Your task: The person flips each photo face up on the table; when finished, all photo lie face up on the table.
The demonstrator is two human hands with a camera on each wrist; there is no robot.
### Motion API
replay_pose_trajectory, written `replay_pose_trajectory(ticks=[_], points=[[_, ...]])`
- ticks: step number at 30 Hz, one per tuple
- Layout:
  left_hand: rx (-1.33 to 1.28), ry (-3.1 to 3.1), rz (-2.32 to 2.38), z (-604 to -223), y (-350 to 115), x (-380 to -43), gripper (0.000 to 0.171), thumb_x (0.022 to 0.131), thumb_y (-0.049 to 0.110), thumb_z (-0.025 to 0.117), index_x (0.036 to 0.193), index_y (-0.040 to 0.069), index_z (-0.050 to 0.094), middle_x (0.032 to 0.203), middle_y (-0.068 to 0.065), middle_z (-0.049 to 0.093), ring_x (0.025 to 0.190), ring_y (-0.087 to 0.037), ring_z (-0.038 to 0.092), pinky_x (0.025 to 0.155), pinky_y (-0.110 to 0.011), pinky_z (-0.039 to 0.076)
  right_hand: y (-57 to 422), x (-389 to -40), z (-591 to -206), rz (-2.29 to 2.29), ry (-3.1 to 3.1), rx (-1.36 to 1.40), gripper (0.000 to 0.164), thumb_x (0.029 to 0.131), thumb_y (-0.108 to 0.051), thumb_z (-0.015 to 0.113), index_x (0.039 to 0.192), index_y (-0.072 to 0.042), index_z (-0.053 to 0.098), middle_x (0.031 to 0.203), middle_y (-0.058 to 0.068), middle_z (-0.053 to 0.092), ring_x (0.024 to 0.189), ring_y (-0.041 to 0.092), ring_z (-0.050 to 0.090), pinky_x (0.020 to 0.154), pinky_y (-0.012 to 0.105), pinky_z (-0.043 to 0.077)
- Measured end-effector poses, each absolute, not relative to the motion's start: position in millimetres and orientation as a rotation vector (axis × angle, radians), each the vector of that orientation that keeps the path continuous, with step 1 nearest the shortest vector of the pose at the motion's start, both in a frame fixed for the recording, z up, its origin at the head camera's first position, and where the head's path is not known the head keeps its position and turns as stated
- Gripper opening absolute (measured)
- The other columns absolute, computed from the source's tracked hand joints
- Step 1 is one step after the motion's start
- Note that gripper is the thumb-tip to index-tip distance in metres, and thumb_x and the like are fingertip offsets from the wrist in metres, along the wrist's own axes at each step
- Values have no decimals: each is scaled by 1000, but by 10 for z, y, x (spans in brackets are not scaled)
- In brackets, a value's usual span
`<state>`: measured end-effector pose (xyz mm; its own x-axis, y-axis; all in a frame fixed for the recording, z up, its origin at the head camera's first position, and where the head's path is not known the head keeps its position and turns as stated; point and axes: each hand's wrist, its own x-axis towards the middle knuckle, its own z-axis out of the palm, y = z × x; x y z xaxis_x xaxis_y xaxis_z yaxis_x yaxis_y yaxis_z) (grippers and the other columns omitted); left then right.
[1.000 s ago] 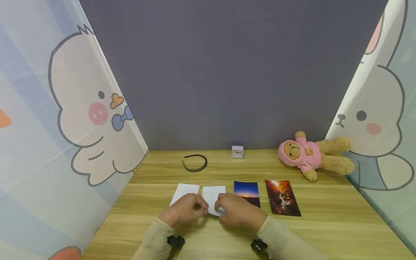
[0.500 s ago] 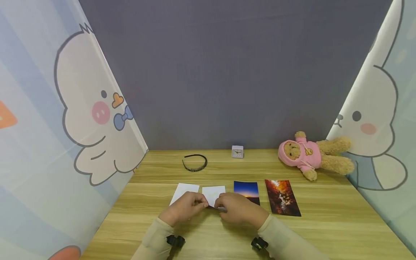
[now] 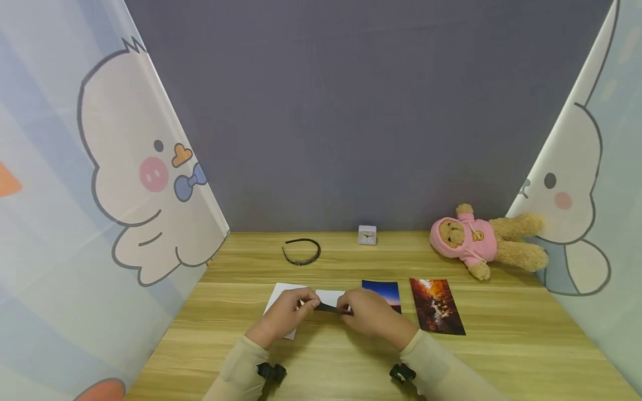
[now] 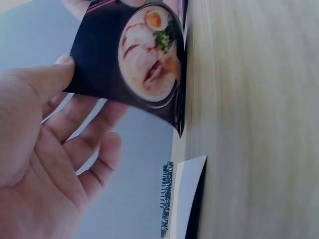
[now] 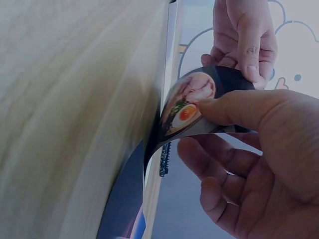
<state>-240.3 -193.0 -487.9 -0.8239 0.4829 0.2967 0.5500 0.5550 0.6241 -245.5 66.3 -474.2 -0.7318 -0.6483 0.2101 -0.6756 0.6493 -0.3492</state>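
Between both hands, a photo card [image 4: 147, 55] is lifted at its near edge and bends. Its face shows a bowl of ramen with egg on black, and its white back [image 3: 328, 297] faces up in the head view. My left hand [image 3: 283, 317] pinches one corner between thumb and fingers. At the other corner, my right hand [image 5: 271, 149] holds the card with its thumb on the picture. A white card [image 3: 281, 292] lies just left, partly under my left hand. Beyond my right hand is a sunset photo [image 3: 382, 292], partly hidden by it.
A red autumn photo [image 3: 437, 306] lies right of the sunset one. Farther back on the wooden table [image 3: 321, 373] are a black toothed headband [image 3: 317, 253], a small white clock [image 3: 367, 235] and a teddy bear in a pink hoodie [image 3: 478, 239]. A grey partition rises behind.
Both hands have raised the near edge of the middle card and tipped it up, so its dark picture side now shows. The other cards have stayed in place.
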Motion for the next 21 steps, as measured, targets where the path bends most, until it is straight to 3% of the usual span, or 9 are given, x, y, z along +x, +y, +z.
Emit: replay_pose_trajectory(ticks=[4,9,14,21], points=[[-880,-2615,-1173,-4874,-1925,-2404,9,105,32,64,107,29,72,94,3,74,80,-5,61,76,-29,52,677,-2467,-4712,665,-2764,1087,9,92,-15,79,86,-21,76,77,-18,62,66,2,52,61,26,46],[-851,-2573,-1213,-4861,-1914,-2395,10,100,27,72,109,23,74,100,16,73,87,-5,63,76,-33,53,690,-2484,-4700,703,-2771,1044,6,94,-17,80,89,-20,78,78,-18,63,65,2,52,60,27,45],[-819,-2567,-1220,-4868,-1910,-2404,14,96,17,79,105,27,74,100,20,72,95,-6,66,77,-41,53,706,-2486,-4662,720,-2770,1030,5,94,-17,81,91,-20,79,82,-16,67,68,1,55,63,29,49],[-744,-2551,-1209,-4880,-1922,-2428,25,94,6,80,106,27,73,104,17,71,97,-12,66,77,-41,54,724,-2490,-4600,746,-2725,990,1,96,-20,79,95,-19,79,87,-13,69,71,0,59,62,27,51]])
